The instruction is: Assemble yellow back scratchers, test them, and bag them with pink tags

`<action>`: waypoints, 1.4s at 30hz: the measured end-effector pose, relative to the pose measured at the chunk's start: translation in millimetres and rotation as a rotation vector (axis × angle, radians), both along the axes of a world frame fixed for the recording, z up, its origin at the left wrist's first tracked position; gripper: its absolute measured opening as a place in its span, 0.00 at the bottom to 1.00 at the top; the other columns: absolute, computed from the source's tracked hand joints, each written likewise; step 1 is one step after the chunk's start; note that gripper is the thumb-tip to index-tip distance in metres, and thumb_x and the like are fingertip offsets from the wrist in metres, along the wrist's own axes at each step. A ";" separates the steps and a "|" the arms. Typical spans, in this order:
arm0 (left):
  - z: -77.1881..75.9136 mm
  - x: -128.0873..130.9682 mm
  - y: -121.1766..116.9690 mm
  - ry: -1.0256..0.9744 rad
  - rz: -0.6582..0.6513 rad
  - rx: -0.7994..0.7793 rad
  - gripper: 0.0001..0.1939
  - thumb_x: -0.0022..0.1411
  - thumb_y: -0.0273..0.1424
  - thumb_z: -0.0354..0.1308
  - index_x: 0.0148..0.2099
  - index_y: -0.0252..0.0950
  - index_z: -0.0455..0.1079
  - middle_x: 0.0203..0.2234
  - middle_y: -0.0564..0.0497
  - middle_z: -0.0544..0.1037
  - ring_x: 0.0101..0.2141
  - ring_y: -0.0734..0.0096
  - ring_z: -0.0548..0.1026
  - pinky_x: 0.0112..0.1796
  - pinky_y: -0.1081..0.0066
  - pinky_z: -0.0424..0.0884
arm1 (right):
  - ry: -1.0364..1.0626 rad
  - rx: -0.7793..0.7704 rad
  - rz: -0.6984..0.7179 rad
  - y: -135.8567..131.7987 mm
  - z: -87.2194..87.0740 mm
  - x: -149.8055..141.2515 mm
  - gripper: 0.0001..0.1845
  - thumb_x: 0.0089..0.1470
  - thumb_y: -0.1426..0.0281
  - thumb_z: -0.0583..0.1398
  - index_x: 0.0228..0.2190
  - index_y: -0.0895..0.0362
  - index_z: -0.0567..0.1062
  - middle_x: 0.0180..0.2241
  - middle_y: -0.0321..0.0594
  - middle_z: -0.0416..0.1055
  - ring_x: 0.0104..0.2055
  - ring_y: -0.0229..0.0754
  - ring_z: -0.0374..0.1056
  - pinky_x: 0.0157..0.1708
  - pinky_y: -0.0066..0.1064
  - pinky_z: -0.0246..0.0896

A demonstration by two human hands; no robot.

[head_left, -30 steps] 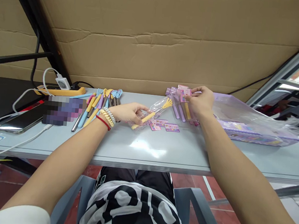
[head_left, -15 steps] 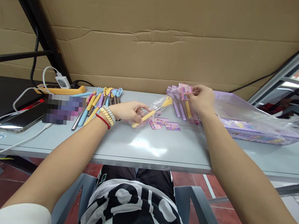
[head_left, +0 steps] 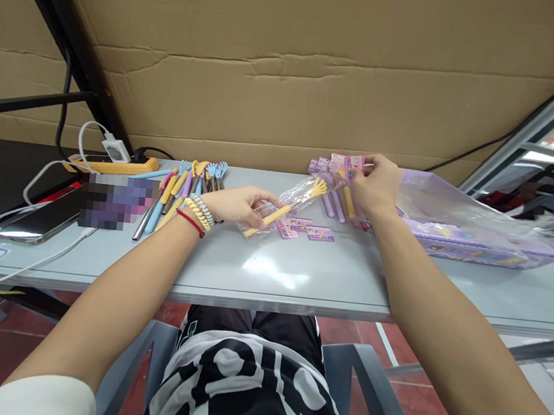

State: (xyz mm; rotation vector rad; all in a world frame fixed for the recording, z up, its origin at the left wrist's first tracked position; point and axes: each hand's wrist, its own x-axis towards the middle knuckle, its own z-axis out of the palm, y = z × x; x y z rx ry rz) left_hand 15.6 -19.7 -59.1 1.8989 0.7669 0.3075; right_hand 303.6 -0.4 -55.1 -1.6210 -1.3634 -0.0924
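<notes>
My left hand (head_left: pixel 248 207) is closed on a yellow back scratcher (head_left: pixel 276 216) in a clear plastic sleeve, its hand-shaped end tilted up to the right. My right hand (head_left: pixel 376 186) pinches the top of a bagged yellow back scratcher (head_left: pixel 349 202) that carries a pink printed card (head_left: pixel 341 163). Beneath and beside it lie bagged purple back scratchers (head_left: pixel 327 203). Small printed cards (head_left: pixel 320 233) rest on the table between my hands. Left of my left hand, several loose back scratchers (head_left: pixel 176 187) in yellow, blue and purple lie in a bunch.
A purple box (head_left: pixel 471 244) under clear plastic film stands to the right. Further left are a phone (head_left: pixel 43 219), white cables and a yellow power strip (head_left: pixel 113 168). A cardboard wall (head_left: pixel 321 73) closes off the back of the grey table (head_left: pixel 230 272).
The back scratcher in my left hand has shifted slightly to the right within its sleeve. My right hand has moved a little, and the pink card by it now faces more toward me.
</notes>
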 end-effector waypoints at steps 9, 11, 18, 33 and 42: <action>7.0 -2.0 -4.1 -0.052 -0.007 -0.134 0.32 0.43 0.23 0.67 0.53 0.35 0.70 0.31 0.49 0.77 0.30 0.68 0.74 0.32 0.72 0.69 | 0.198 0.003 0.007 0.4 5.3 5.0 0.10 0.42 0.70 0.65 0.31 0.59 0.77 0.33 0.48 0.75 0.35 0.48 0.71 0.37 0.38 0.65; 7.2 -2.1 -4.3 -0.049 -0.007 -0.131 0.31 0.43 0.22 0.66 0.53 0.35 0.70 0.31 0.49 0.77 0.30 0.68 0.74 0.32 0.72 0.69 | 0.248 -0.003 0.036 1.7 4.9 7.2 0.12 0.42 0.66 0.67 0.30 0.59 0.76 0.33 0.48 0.75 0.35 0.49 0.71 0.35 0.39 0.66; 3.5 -4.3 0.1 -0.020 -0.027 -0.108 0.33 0.46 0.24 0.66 0.57 0.32 0.66 0.31 0.49 0.76 0.30 0.70 0.73 0.32 0.72 0.69 | 0.328 -0.021 0.087 -1.3 8.0 7.4 0.19 0.33 0.65 0.72 0.25 0.58 0.71 0.27 0.44 0.72 0.32 0.48 0.70 0.32 0.37 0.64; 4.1 -6.0 0.3 -0.056 0.009 -0.136 0.32 0.42 0.22 0.67 0.53 0.33 0.69 0.31 0.49 0.77 0.29 0.69 0.74 0.29 0.72 0.69 | 0.468 -0.053 0.463 -3.2 4.4 -2.1 0.05 0.44 0.75 0.61 0.28 0.59 0.76 0.32 0.44 0.74 0.33 0.43 0.70 0.33 0.36 0.70; 2.8 -6.8 1.6 -0.057 0.011 -0.196 0.31 0.41 0.22 0.67 0.52 0.34 0.70 0.33 0.47 0.79 0.30 0.67 0.76 0.28 0.74 0.69 | 0.450 -0.114 0.465 0.0 1.5 6.1 0.09 0.41 0.81 0.60 0.28 0.61 0.77 0.28 0.43 0.73 0.29 0.42 0.71 0.36 0.41 0.73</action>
